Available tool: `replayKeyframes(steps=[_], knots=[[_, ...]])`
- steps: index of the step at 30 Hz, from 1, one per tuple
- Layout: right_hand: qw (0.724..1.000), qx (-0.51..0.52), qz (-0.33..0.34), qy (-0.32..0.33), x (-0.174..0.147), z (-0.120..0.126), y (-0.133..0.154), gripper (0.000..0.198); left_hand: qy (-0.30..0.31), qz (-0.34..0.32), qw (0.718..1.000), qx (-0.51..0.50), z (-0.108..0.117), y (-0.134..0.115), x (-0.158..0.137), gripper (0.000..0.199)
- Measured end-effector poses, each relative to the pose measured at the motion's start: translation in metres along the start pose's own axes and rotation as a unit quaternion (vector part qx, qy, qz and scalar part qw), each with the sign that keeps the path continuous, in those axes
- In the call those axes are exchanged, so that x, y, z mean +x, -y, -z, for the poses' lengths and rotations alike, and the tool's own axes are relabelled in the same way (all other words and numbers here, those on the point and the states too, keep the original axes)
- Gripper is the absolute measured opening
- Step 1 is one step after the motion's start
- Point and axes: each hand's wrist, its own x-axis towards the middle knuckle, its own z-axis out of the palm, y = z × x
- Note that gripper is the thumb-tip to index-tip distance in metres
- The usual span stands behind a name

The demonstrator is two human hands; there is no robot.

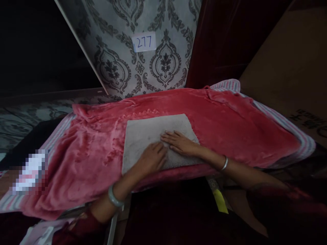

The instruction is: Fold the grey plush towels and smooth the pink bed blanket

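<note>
A flat, squarish grey plush cloth (139, 136), perhaps folded, lies on a pink-red fleece blanket (230, 126). My right hand (180, 143) rests palm down on the cloth's right half, with its fingers stretched out to the left. Close beside it, my left hand (153, 157) touches the cloth near its middle. The left fingers are curled in and pressed together, and whatever they may pinch is hidden under them. The two hands nearly meet at the fingertips.
A striped cover (297, 131) shows under the blanket's edges. Behind stands a patterned wall with a paper label (144, 42) reading 277. A large cardboard box (288, 75) is at the right, a dark screen-like panel (38, 51) at the left. Yellow tape (220, 201) hangs below the front edge.
</note>
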Motion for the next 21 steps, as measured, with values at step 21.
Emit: replayKeyframes(steps=[21], knots=[[0.988,-0.03,-0.149,0.013,0.112,0.032,-0.12,0.055,-0.005,-0.025,0.999,0.034,-0.017,-0.018,-0.023,0.055]])
